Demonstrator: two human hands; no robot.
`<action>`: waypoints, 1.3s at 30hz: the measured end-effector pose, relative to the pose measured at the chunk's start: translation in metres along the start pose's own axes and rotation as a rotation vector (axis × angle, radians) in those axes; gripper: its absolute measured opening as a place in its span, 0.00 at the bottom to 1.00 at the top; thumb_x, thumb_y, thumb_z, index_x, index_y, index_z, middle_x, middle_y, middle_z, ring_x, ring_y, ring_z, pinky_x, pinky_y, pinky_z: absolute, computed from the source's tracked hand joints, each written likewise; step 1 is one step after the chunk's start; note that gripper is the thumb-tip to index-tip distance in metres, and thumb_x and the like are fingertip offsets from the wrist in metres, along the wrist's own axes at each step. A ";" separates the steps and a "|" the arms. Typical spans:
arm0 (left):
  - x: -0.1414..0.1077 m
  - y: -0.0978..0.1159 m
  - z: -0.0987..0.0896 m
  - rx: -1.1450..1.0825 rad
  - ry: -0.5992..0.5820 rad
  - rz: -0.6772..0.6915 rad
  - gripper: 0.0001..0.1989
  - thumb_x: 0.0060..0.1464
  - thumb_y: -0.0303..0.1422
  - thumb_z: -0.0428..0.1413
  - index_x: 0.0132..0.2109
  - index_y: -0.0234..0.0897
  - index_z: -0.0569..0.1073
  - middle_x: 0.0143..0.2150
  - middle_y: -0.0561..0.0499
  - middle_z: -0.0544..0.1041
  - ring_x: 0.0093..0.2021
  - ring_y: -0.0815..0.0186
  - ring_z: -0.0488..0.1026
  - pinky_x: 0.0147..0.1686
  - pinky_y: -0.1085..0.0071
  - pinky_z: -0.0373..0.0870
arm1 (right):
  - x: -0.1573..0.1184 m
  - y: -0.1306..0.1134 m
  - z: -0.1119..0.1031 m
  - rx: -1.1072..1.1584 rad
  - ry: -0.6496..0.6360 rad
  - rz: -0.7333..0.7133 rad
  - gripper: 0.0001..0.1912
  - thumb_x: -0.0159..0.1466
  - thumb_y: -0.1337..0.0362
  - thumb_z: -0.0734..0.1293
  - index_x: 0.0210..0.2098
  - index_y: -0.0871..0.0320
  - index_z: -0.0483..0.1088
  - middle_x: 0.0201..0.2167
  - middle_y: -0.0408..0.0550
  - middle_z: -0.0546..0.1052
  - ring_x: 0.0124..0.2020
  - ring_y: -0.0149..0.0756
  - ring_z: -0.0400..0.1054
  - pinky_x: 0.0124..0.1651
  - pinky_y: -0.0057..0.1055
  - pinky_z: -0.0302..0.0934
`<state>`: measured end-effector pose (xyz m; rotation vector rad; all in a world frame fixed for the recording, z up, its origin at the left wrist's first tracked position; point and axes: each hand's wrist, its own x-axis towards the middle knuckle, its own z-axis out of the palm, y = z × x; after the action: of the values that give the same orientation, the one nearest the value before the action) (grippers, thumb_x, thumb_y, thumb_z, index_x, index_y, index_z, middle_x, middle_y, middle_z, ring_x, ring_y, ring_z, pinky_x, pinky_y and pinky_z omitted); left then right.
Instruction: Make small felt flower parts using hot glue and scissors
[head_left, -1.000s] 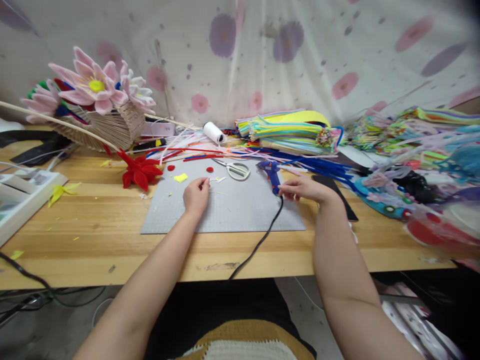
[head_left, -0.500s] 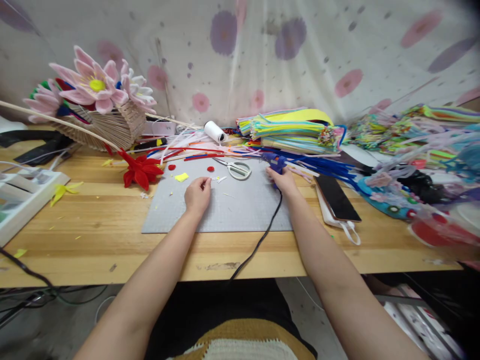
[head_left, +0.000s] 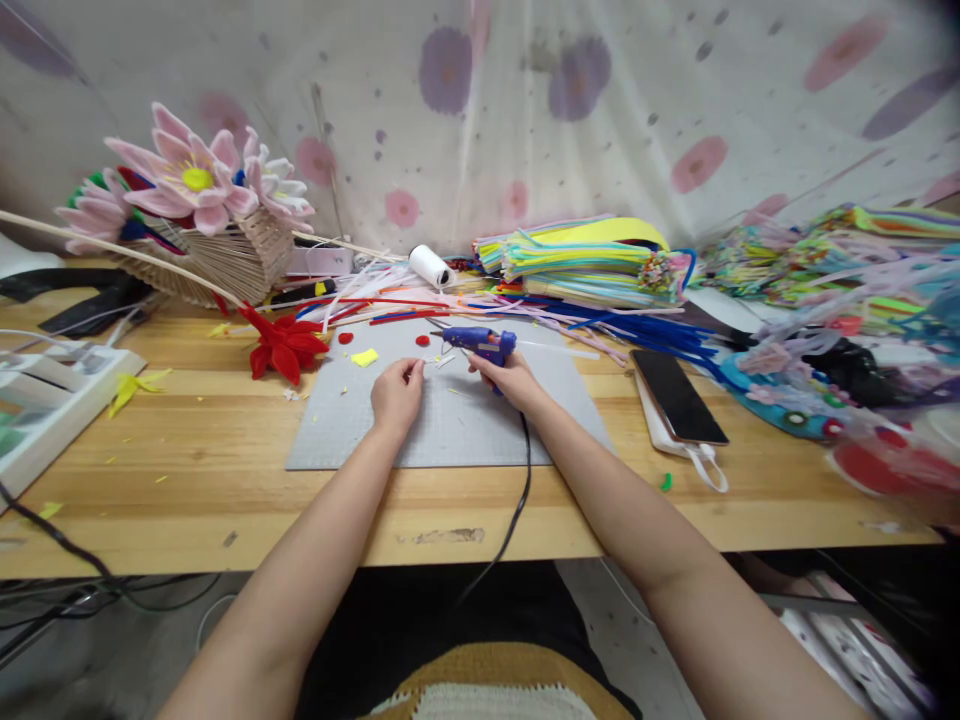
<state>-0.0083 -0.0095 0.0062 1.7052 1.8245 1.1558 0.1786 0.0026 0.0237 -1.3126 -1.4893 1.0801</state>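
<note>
Two hands over the grey mat (head_left: 337, 435), and we have the right hand (head_left: 510, 378) with its grip wrapped round the handle of a blue glue gun (head_left: 480, 343) — body above the fingers, nozzle facing left, presumably to keep the tip clear of the palm. The black cord (head_left: 517, 520) drops over the near edge of the counter (head_left: 225, 490), likely out of the way. The left hand (head_left: 396, 397) has its grip pinched closed, seemingly on a slim pale piece (head_left: 433, 361) — jutting right from the fingertips, probably to leave that end exposed, just nearside of the nozzle.
</note>
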 end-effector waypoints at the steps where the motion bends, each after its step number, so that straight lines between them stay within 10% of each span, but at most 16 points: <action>1: 0.000 0.000 0.000 -0.001 -0.006 -0.002 0.14 0.55 0.39 0.48 0.37 0.38 0.76 0.31 0.50 0.77 0.32 0.66 0.71 0.34 0.71 0.63 | -0.002 0.001 0.002 -0.034 -0.003 -0.007 0.20 0.51 0.46 0.66 0.24 0.60 0.70 0.14 0.39 0.63 0.18 0.26 0.57 0.23 0.27 0.53; 39: -0.002 0.004 0.000 0.097 -0.002 0.027 0.13 0.55 0.36 0.50 0.41 0.38 0.77 0.36 0.48 0.79 0.38 0.64 0.73 0.38 0.70 0.64 | -0.010 0.006 -0.005 -0.199 -0.071 -0.075 0.22 0.51 0.47 0.67 0.32 0.60 0.74 0.21 0.43 0.71 0.27 0.32 0.64 0.34 0.28 0.58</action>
<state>-0.0057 -0.0116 0.0092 1.7882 1.8901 1.0918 0.1854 -0.0066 0.0188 -1.3531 -1.7208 0.9582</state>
